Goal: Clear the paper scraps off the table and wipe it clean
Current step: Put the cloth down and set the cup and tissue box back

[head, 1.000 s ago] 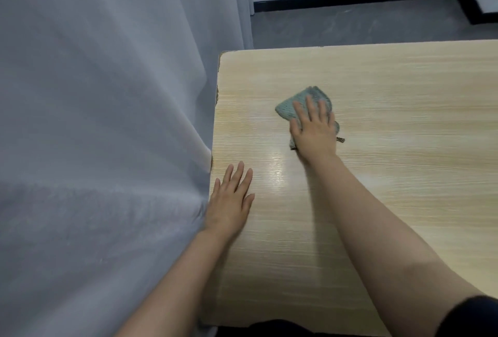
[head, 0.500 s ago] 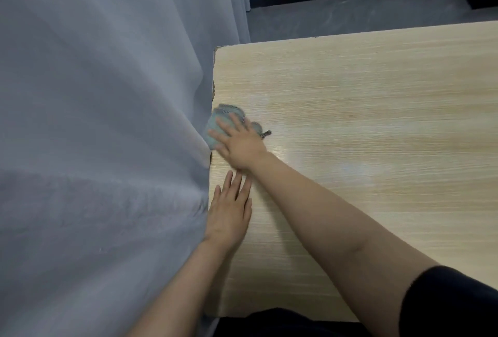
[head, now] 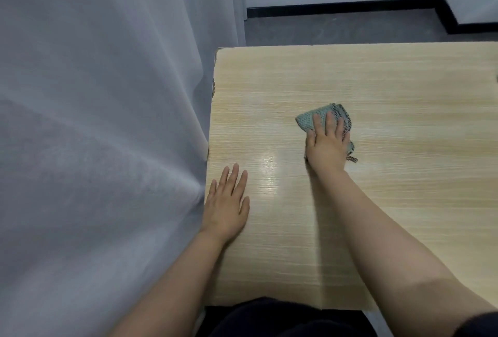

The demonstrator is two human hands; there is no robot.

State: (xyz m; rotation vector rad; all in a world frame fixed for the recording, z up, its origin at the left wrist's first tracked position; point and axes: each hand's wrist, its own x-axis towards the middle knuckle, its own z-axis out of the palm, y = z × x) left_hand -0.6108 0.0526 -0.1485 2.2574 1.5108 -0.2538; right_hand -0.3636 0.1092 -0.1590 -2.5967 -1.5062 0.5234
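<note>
Head view: a pale grey curtain (head: 94, 134) fills the whole 9 o'clock half and drapes against the left edge of the desk (head: 404, 201), a light wood-grain top that takes up most of the 3 o'clock half. Beyond its far edge, at 12 o'clock, lie grey floor (head: 336, 31) and a black skirting strip (head: 350, 7) under a white wall.

Both bare forearms reach in from 6 o'clock. The right hand (head: 327, 145) lies palm-down on a grey-green cloth (head: 307, 121) near the middle of the desk, its fingers (head: 329, 123) straight and slightly spread, pressing the cloth flat against the wood rather than curling round it; cloth shows past the fingertips toward 11 o'clock and a frayed corner sticks out at the wrist toward 4 o'clock. Half a second ago this hand and cloth were at the desk's left edge, touching the curtain; they have since swept toward 3 o'clock, back to about where they were a second ago.

The left hand (head: 226, 207) rests flat on the desk by its left edge at 8 o'clock, fingers straight and close together, holding nothing, just beside the curtain; it has stayed in the same place throughout. A glossy patch of reflected light lies on the wood between the two hands
</note>
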